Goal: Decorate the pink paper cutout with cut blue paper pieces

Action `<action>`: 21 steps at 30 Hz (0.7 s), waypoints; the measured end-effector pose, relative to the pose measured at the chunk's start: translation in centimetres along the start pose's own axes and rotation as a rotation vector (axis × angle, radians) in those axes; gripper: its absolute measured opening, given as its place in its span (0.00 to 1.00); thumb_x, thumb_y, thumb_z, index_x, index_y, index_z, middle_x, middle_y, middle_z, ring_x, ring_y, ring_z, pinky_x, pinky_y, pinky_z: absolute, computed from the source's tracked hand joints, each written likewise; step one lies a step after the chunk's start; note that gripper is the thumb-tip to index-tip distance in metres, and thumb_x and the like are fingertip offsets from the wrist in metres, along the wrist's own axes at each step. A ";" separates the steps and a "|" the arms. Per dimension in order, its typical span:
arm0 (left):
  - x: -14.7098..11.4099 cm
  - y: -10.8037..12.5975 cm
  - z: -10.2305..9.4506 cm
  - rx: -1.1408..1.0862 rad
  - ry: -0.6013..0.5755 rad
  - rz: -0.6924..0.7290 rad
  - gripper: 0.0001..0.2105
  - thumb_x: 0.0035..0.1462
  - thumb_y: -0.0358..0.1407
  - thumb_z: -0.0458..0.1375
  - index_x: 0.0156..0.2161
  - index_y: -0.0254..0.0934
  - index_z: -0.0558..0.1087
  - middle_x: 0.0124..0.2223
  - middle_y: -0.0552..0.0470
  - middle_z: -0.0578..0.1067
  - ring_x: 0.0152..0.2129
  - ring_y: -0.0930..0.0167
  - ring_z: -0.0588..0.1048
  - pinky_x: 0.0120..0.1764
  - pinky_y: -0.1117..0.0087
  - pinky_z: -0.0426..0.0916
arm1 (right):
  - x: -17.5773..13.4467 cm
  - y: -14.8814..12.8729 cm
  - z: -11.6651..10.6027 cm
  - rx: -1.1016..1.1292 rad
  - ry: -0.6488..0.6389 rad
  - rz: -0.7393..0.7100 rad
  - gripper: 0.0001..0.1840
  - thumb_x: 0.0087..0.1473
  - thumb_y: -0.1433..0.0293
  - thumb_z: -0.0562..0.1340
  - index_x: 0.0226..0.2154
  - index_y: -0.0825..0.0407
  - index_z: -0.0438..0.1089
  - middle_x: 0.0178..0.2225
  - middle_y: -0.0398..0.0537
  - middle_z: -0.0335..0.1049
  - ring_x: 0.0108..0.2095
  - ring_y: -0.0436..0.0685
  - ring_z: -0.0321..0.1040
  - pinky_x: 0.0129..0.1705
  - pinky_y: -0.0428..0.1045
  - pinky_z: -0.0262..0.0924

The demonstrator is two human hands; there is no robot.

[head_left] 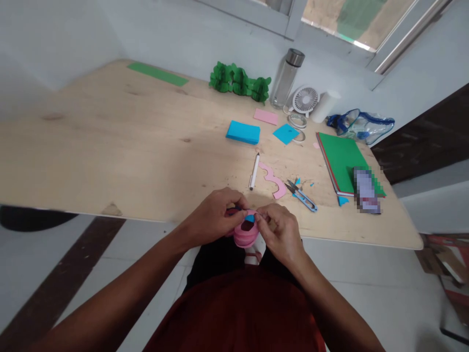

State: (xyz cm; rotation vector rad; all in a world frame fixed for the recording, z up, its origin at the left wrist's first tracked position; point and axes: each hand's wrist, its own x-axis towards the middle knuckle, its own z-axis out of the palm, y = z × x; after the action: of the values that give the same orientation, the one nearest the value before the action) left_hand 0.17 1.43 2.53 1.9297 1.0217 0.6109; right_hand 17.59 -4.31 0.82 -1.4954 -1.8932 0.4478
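Observation:
Both my hands hold a pink paper piece with looped, layered strips at the table's front edge. My left hand pinches its upper left side between thumb and fingers. On the opposite side, my right hand pinches the top right edge. A bit of blue shows through the loop's opening. Just beyond my hands lie a white pen, a wavy pink paper cutout and small blue-handled thread snips, blades pointing up and left.
Behind are stacked blue paper, a blue sheet, tape rolls, a green paper garland, a glass bottle and a small fan. Rightward lie a green folder, a blurred-out object and a clear pouch.

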 end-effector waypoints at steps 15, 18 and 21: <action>0.0 0.0 0.6 -0.165 -0.001 -0.055 0.06 0.50 0.31 0.55 0.24 0.37 0.71 0.20 0.57 0.72 0.21 0.73 0.70 0.25 0.75 0.66 | -3.2 0.7 -0.6 0.145 0.119 0.080 0.13 0.56 0.72 0.57 0.44 0.51 0.71 0.34 0.49 0.72 0.36 0.56 0.67 0.39 0.52 0.63; 0.0 0.2 0.8 -0.198 0.011 -0.069 0.06 0.51 0.32 0.55 0.25 0.37 0.71 0.21 0.57 0.73 0.21 0.73 0.70 0.25 0.74 0.66 | -3.7 0.5 0.0 0.073 0.163 0.018 0.15 0.57 0.73 0.56 0.46 0.52 0.70 0.38 0.51 0.72 0.40 0.58 0.67 0.42 0.54 0.63; -0.1 0.3 1.1 -0.196 0.024 -0.073 0.06 0.51 0.32 0.55 0.25 0.36 0.71 0.21 0.57 0.72 0.20 0.74 0.70 0.25 0.74 0.66 | -3.8 0.4 0.6 0.006 0.180 -0.032 0.15 0.58 0.73 0.56 0.47 0.53 0.70 0.39 0.53 0.73 0.41 0.58 0.67 0.42 0.55 0.64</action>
State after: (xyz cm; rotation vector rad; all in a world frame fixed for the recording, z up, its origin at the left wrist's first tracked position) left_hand 1.00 0.72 2.21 1.7110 1.0037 0.6689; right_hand 17.97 -7.72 -0.97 -1.4489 -1.7708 0.2932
